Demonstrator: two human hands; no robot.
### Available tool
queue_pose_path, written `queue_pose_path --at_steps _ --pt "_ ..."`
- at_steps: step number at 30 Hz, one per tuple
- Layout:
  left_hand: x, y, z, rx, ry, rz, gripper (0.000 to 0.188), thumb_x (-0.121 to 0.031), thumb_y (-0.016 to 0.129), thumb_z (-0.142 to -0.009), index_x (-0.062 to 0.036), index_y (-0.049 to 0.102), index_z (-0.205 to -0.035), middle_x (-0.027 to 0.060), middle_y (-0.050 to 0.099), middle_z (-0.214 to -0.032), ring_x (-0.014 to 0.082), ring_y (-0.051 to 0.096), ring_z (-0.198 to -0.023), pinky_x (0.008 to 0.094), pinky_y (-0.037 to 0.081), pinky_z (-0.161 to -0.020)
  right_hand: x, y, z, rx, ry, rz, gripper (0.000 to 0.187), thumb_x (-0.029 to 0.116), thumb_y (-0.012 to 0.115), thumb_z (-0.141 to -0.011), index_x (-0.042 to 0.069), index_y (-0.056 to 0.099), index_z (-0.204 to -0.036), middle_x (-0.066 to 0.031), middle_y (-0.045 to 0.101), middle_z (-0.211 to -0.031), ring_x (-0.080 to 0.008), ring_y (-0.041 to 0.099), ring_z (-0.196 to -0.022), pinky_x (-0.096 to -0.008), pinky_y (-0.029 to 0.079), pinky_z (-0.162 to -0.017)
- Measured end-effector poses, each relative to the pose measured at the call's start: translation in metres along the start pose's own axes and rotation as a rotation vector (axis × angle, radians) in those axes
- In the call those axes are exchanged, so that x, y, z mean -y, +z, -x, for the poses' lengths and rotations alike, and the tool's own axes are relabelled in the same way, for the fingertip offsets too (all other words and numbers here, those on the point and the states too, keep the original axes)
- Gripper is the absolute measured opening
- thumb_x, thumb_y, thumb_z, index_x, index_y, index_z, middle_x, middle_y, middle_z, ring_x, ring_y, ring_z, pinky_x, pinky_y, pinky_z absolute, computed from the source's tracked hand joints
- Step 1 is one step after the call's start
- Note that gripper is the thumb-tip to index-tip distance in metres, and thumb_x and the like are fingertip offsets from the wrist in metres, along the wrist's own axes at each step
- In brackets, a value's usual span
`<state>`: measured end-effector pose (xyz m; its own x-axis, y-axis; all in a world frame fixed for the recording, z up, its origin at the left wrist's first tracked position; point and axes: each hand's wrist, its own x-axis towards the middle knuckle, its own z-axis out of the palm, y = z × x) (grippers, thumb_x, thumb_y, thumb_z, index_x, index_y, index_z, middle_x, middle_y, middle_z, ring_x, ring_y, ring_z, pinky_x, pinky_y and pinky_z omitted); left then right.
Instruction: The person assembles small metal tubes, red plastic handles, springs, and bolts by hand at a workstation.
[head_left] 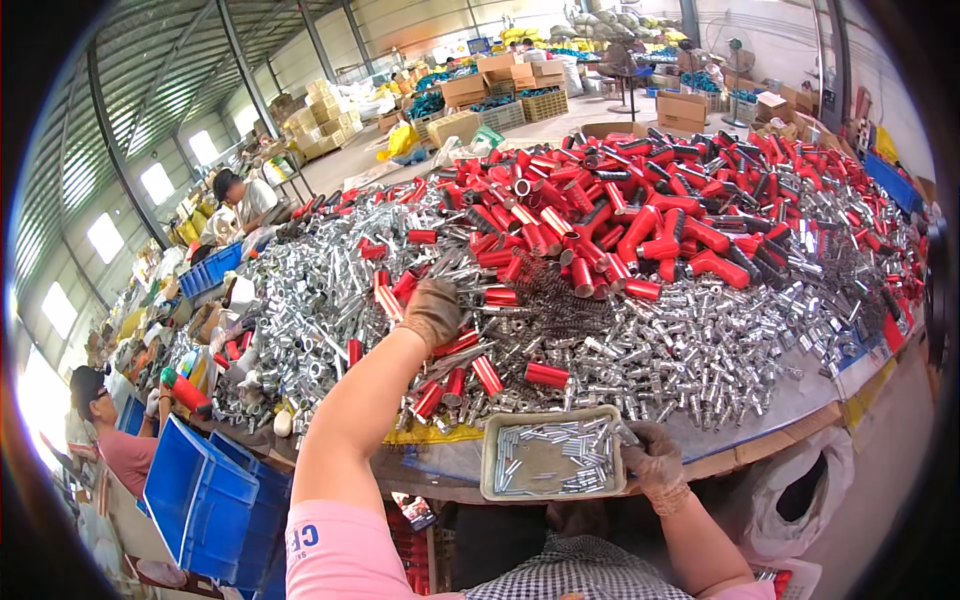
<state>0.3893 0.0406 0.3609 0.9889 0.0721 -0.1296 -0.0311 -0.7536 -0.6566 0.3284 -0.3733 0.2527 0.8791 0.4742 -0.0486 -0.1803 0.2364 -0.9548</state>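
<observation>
My left hand (433, 312), in a brown work glove, reaches into a heap of loose metal parts (330, 290). Its fingers curl down among thin silvery pieces and short red tubes; what they grip, if anything, is hidden. At the near edge of the table, a shallow pale-green tray (489, 455) holds many small metal pins (570, 440). Beside the tray's right rim is my right hand (655, 457), gloved too. Its fingers are closed around a small silvery metal cylinder (628, 434), held near the tray's upper right corner.
Red angled handles (665, 235) pile up at the back right, beside dark springs (565, 305) and metal fittings (700, 350). Blue crates (205, 500) stand at the lower left. A co-worker (125, 440) holds a red-and-green piece (187, 392); another person (250, 200) sits further back.
</observation>
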Motion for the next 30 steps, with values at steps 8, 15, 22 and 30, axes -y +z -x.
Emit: queue_pose_path --at_steps 8,15,22,30 --pt "0.015 0.057 -0.015 -0.244 -0.301 0.177 0.022 -0.015 0.052 -0.085 -0.0066 0.071 -0.091 0.0137 0.068 -0.097 0.0282 0.065 -0.095 0.0381 0.053 -0.079 -0.009 0.001 -0.008 0.009 -0.157 0.250 0.034 0.002 0.067 -0.081 -0.003 0.059 -0.114 -0.0092 0.064 -0.099 -0.0139 0.060 -0.087 -0.0288 0.050 -0.079" --pt "0.041 0.034 0.025 -0.321 -0.528 0.815 0.030 -0.029 0.062 -0.084 -0.0001 0.066 -0.090 0.0186 0.068 -0.084 0.0358 0.066 -0.086 0.0452 0.051 -0.078 -0.017 -0.012 -0.006 -0.042 -0.109 0.050 0.034 0.009 0.064 -0.087 -0.002 0.057 -0.118 -0.0013 0.061 -0.097 -0.0098 0.056 -0.085 -0.0247 0.047 -0.076" --pt "0.020 0.004 0.081 -1.007 -0.642 2.543 0.016 -0.009 0.062 -0.090 0.0068 0.060 -0.092 0.0146 0.065 -0.079 0.0208 0.066 -0.066 0.0260 0.058 -0.060 -0.019 -0.010 -0.005 -0.065 -0.318 0.177 0.030 0.014 0.058 -0.095 0.002 0.055 -0.123 -0.0019 0.062 -0.100 -0.0099 0.056 -0.088 -0.0238 0.047 -0.079" --pt "-0.129 -0.065 0.155 -0.597 -0.182 3.088 0.037 0.005 0.057 -0.081 0.0028 0.053 -0.117 0.0171 0.062 -0.104 0.0310 0.063 -0.099 0.0426 0.055 -0.092 0.010 0.010 0.025 0.002 -0.394 0.216 0.032 0.020 0.055 -0.098 0.001 0.056 -0.123 -0.0015 0.062 -0.095 -0.0086 0.055 -0.080 -0.0235 0.047 -0.072"
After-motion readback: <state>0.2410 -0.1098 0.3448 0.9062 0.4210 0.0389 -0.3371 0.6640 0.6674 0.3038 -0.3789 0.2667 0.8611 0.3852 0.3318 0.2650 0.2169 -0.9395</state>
